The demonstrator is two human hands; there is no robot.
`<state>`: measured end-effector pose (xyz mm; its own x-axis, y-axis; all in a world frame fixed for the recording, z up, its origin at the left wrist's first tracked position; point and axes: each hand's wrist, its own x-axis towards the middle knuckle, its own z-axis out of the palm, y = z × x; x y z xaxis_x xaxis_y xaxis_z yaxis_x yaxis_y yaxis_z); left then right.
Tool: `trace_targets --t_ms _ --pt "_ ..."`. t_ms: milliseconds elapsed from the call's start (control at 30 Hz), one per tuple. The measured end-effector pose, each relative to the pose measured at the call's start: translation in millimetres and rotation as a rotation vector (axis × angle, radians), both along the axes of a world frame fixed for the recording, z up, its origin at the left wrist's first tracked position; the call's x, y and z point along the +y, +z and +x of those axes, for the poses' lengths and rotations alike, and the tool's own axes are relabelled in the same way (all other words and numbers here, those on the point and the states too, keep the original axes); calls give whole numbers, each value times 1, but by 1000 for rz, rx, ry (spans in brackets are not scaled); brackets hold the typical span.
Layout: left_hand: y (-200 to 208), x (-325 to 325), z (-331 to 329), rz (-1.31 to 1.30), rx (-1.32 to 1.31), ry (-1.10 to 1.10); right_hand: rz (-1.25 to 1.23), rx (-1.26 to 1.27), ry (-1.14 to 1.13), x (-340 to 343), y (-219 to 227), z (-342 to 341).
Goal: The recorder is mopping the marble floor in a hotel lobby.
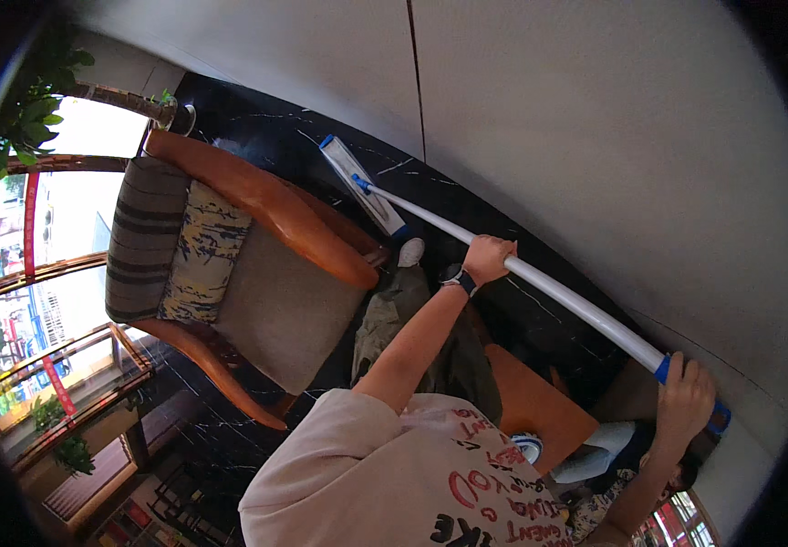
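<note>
A flat mop with a long white pole runs slantwise from the far middle down to the near right. Its long mop head, pale with blue ends, lies on the black floor between an armchair and the wall. Partway along the pole, my left hand, with a dark watch on its wrist, is closed around it. My right hand grips the blue handle end of the pole, close to the wall. One of my white shoes stands just beside the near end of the mop head.
To the left is the wooden armchair with a patterned cushion. A pale wall borders the right side. Behind me stand a small wooden table and, partly hidden, what looks like another seated person. A potted plant is at far left.
</note>
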<state>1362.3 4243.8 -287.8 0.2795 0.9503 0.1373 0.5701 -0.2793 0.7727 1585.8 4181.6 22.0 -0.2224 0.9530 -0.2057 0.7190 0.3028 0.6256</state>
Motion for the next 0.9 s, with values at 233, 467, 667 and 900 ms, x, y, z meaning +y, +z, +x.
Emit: trace_targets --t_ms 233,467,667,900 --pt "-24 50 -91 -47 129 56 -40 82 62 57 -51 -74" --pt "-37 99 -212 9 169 429 28 148 339 137 -89 -190" --pt "-64 122 -301 104 190 608 145 216 492 176 -112 -275" --pt "-94 98 -338 97 171 590 42 358 215 139 -151 -312"
